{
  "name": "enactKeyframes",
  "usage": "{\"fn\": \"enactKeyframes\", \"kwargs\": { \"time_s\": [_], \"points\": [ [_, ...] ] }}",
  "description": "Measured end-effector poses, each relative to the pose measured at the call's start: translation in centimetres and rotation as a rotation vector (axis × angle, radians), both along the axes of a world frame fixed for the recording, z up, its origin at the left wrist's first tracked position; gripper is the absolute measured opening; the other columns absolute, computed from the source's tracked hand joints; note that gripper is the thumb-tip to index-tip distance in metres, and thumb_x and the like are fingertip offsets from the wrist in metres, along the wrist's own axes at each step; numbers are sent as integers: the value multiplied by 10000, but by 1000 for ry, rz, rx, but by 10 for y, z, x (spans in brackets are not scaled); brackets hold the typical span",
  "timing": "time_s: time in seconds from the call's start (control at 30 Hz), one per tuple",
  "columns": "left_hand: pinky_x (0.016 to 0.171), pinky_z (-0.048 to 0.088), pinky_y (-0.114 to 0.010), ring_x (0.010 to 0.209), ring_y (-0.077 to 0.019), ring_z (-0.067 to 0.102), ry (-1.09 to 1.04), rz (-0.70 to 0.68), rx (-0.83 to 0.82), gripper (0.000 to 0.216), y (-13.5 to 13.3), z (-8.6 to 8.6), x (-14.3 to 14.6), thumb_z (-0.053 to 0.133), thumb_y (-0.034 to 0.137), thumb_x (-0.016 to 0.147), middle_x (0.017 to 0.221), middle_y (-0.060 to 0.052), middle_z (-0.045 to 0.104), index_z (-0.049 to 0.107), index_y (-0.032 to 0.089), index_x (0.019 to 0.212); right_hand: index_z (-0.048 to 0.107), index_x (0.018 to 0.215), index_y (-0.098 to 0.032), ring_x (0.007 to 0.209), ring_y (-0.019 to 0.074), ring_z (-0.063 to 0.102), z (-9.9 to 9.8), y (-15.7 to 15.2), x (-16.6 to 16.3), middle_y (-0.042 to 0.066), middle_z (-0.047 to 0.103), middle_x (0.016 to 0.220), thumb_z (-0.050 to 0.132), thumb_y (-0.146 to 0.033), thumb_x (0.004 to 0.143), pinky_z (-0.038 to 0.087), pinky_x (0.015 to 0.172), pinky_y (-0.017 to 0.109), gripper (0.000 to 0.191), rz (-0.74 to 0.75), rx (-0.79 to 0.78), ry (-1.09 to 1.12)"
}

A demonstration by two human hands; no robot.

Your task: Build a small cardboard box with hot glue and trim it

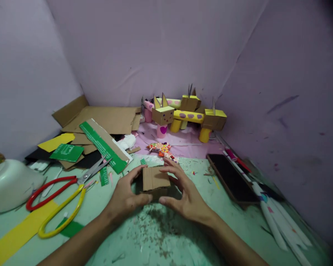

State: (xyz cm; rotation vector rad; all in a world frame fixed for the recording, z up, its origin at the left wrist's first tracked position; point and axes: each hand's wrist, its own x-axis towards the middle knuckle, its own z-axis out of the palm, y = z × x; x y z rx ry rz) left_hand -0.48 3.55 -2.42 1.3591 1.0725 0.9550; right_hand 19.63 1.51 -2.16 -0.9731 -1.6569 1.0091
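Holding a small cardboard box between both hands, the person works at the middle of a pale green work surface. The left hand closes on the box's left side: its thumb lies along the lower front edge, and its index finger curves over the upper left corner. The right hand mirrors it on the right side, thumb against the lower front, fingers arched over the top right edge. Both grips are narrow, set to the width of the box, with the fingertips in contact with the cardboard. The box sits low over the surface; whether it rests on it cannot be told, since the hands hide its base. Its top flap is plain brown and tilts slightly toward the camera.

To the left, well apart from the hands, lie scissors with one red and one yellow handle, blades pointing toward a pile of cardboard sheets and green paper strips. A yellow strip crosses the near left corner. Beyond the box stand several cardboard animal figures on yellow and pink legs. To the right lies a dark flat board, with white paper rolls just beside it.
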Motion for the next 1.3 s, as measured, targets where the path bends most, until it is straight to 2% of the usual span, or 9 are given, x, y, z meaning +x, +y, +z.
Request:
{"fn": "enactKeyframes", "kwargs": {
  "time_s": [0.1,0.2,0.47,0.63,0.77,0.87,0.93,1.17,1.3],
  "points": [
    [1040,403,-454,1232,-366,513,-22,-8,3,824,-3,0,2,795,345,578,1308,-155,588,476,115,1303,624,1044,-265,1354,326,400,-6,4,-12,121,472,1403,768,-363,709,431,1001,490,377,-25,-15,78],
    [1011,435,-429,1214,-344,535,-51,-11,6,836,-7,2,3,782,401,623,1309,-146,588,440,129,1335,656,961,-243,1306,321,464,-6,6,-15,135,523,1346,756,-398,721,491,925,455,303,-48,-58,154],
    [866,523,-400,1005,-295,650,-118,-5,72,529,-12,-1,5,787,368,636,1084,-103,678,608,175,1095,697,1114,-277,1306,318,490,-12,2,-9,131,640,1274,751,-455,737,411,1032,550,420,-29,-1,172],
    [831,535,-347,1118,-279,590,-106,-17,229,267,-10,-5,3,777,285,669,1251,-85,517,684,222,911,714,1101,-298,1296,318,508,-17,5,-6,124,636,1293,768,-402,740,428,1023,560,380,-1,-3,186],
    [818,529,-332,1119,-256,580,-95,-43,293,220,-11,-7,4,753,239,699,1260,-65,473,670,253,902,752,1000,-293,1299,335,499,-14,5,-2,116,568,1374,795,-355,712,444,996,557,298,1,-19,162],
    [832,513,-338,1102,-246,581,-73,-55,312,202,-13,-6,4,746,224,708,1238,-55,479,659,257,887,767,943,-291,1308,327,483,-12,3,0,91,525,1415,796,-321,706,410,1023,542,240,-24,31,131],
    [831,505,-342,1112,-252,569,-51,-52,330,190,-15,-6,4,742,226,711,1226,-55,486,656,257,878,769,928,-294,1278,310,513,-12,2,1,82,561,1376,794,-299,707,409,1023,520,222,-27,71,124],
    [894,477,-387,1087,-241,576,43,-43,512,192,-17,-5,5,705,155,709,1170,-62,526,623,236,861,764,906,-284,1157,269,593,-16,1,3,75,624,1246,769,-231,722,478,948,466,192,-3,190,81],
    [893,486,-367,1094,-230,579,113,-57,616,206,-18,-5,6,669,119,712,1183,-70,529,595,227,872,745,975,-272,1127,261,598,-14,-6,7,91,609,1221,739,-233,767,498,931,445,212,-52,350,-70]
  ]
}}
